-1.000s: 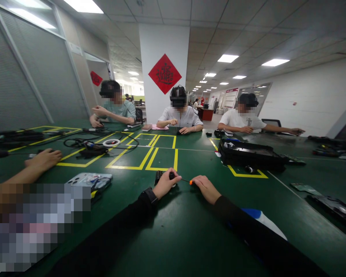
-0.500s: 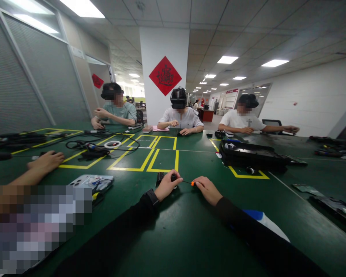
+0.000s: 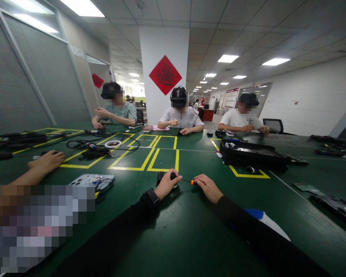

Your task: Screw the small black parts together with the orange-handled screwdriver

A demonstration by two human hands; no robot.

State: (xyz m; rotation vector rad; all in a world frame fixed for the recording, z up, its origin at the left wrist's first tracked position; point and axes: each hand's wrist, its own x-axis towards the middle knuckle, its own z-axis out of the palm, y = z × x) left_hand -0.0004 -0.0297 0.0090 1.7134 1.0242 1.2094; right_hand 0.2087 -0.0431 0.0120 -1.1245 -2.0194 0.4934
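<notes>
Over the green table (image 3: 178,234), my left hand (image 3: 166,185) is closed around a small black object (image 3: 160,176), which shows past its fingers. My right hand (image 3: 209,187) grips the end of a thin tool with an orange collar (image 3: 192,182). The tool's dark shaft points left and its tip meets the fingertips of my left hand, where the contact is too small to make out. A black band is round my left wrist.
A black tray-like case (image 3: 250,154) lies ahead on the right. Cables with a white ring (image 3: 113,144) are ahead on the left. Nearer left are a light blue case (image 3: 92,181) and another person's hand (image 3: 47,161). Three people sit across the table.
My hands and the tool have barely moved. Across the table on the right, a person's outstretched arm has drawn in toward the body.
</notes>
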